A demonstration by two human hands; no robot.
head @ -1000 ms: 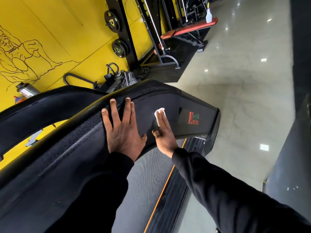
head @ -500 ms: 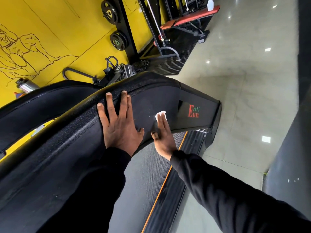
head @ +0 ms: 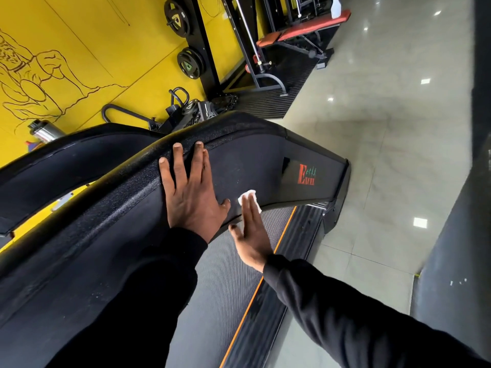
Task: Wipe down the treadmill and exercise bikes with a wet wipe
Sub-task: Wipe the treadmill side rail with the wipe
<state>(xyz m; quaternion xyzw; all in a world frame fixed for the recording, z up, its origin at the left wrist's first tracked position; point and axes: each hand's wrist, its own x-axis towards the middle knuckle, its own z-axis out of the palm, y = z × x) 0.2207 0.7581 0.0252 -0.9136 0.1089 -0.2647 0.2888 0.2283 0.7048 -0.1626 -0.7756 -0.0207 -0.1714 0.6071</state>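
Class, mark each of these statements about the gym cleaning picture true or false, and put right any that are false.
1. The right hand presses a white wipe against the black side panel of the treadmill. True.
2. The left hand is curled into a fist round a handle. False: it lies flat, fingers straight, on the panel's upper edge.
3. The wall behind the machine is yellow with a line drawing on it. True.
4. The red logo is covered by the wipe. False: the logo is bare, off to the wipe's right.
5. The treadmill belt has a blue stripe beside it. False: the stripe is orange.
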